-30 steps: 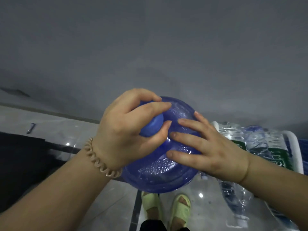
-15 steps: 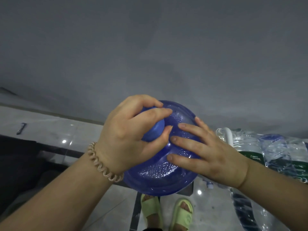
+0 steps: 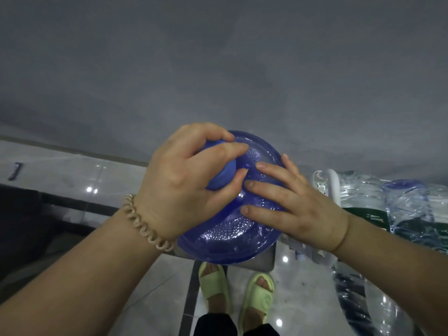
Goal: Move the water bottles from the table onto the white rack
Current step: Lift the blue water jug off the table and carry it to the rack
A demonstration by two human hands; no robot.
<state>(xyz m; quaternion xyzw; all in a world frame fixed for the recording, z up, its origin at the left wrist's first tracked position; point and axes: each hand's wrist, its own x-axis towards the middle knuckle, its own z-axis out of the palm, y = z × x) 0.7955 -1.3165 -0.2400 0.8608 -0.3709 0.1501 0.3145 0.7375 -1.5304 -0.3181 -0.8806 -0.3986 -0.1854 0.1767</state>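
Though the hold itself has not altered in the last second, the left grip [image 3: 179, 180] still curled tight round the blue cap [image 3: 224, 175] and the right grip [image 3: 298, 209] still laid flat, fingers [image 3: 269, 190] straight and spread on the shoulder, the big blue water bottle [image 3: 225, 231] has swung with the person so that the white rack [image 3: 332, 185] now sits just beside it on the right, partly cut off by the frame edge. To my eye that means the carry is under way and the bottle is not yet set down; it is held out in front, above the slippers [image 3: 213, 284] and the tiled floor [image 3: 150, 287]. A grey corner [image 3: 264, 263] shows under the bottle, but I cannot tell whether it is the counter or whether the bottle touches it. The bottle's lower body is hidden from above, and the clear bottles [image 3: 412, 209] on the rack blur together, so I cannot see a free place.
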